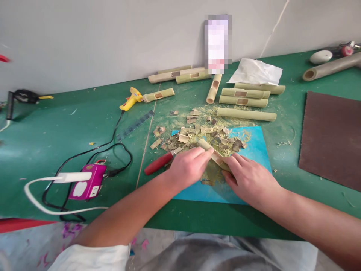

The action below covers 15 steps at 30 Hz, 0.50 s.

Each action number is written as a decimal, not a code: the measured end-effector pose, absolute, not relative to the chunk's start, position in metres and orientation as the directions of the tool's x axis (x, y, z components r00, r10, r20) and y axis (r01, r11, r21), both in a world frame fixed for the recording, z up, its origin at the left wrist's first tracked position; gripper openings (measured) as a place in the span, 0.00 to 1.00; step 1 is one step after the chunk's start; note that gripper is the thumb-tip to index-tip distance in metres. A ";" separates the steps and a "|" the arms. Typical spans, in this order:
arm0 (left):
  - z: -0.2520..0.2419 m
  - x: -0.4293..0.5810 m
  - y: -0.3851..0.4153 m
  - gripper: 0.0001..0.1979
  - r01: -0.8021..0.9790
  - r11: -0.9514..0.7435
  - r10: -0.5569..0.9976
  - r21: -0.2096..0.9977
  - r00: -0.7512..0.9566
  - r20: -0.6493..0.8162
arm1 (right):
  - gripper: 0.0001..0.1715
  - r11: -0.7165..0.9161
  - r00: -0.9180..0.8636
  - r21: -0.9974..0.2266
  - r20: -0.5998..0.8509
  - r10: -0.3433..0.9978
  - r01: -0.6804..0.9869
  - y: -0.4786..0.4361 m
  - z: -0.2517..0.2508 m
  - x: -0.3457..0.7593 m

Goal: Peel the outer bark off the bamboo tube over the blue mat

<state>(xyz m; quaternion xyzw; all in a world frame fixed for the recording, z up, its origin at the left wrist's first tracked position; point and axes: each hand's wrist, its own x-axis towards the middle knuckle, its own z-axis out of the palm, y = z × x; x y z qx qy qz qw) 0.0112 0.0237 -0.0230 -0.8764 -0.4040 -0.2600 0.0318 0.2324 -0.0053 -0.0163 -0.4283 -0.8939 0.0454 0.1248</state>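
Both hands meet over a blue cutting mat [255,148] on the green table. My left hand [188,166] is closed with its fingertips on a short pale bamboo piece [205,145] that lies slanted on the mat. My right hand [249,177] grips the lower end of the same piece. A red-handled tool [158,163] lies just left of my left hand, its blade hidden under chips. Bamboo chips and sawdust [197,133] are strewn over the mat's far side.
Several cut bamboo tubes [244,101] lie behind the mat, more [180,75] by the wall. A yellow glue gun [130,99], its black cord and a magenta power strip [87,184] sit left. A brown board [331,139] lies right; white paper [255,71] behind.
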 end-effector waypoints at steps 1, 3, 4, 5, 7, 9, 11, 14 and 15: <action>-0.023 0.011 0.024 0.12 0.731 -0.664 0.696 0.157 0.527 0.488 | 0.08 0.629 -0.602 -0.186 0.185 0.777 0.755 -0.005 -0.016 0.232; -0.024 0.012 0.024 0.12 0.740 -0.652 0.702 0.163 0.509 0.498 | 0.08 0.630 -0.602 -0.179 0.191 0.775 0.755 -0.005 -0.016 0.232; -0.024 0.012 0.023 0.12 0.733 -0.659 0.700 0.168 0.515 0.495 | 0.08 0.634 -0.605 -0.177 0.195 0.772 0.753 -0.005 -0.016 0.232; -0.024 0.012 0.023 0.12 0.719 -0.672 0.695 0.178 0.528 0.487 | 0.08 0.637 -0.607 -0.174 0.199 0.769 0.751 -0.006 -0.016 0.232; -0.025 0.013 0.022 0.12 0.708 -0.679 0.697 0.196 0.535 0.478 | 0.08 0.637 -0.604 -0.170 0.208 0.769 0.752 -0.006 -0.016 0.232; -0.025 0.013 0.021 0.12 0.731 -0.652 0.716 0.201 0.508 0.478 | 0.08 0.634 -0.600 -0.167 0.215 0.771 0.755 -0.006 -0.016 0.232; -0.025 0.013 0.021 0.13 0.733 -0.649 0.727 0.205 0.516 0.453 | 0.08 0.635 -0.600 -0.166 0.216 0.770 0.755 -0.006 -0.017 0.232; -0.025 0.011 0.023 0.13 0.721 -0.657 0.730 0.221 0.534 0.427 | 0.08 0.638 -0.603 -0.173 0.216 0.768 0.751 -0.005 -0.017 0.232; -0.025 0.011 0.024 0.13 0.734 -0.643 0.736 0.216 0.515 0.439 | 0.09 0.637 -0.601 -0.175 0.219 0.768 0.751 -0.005 -0.017 0.233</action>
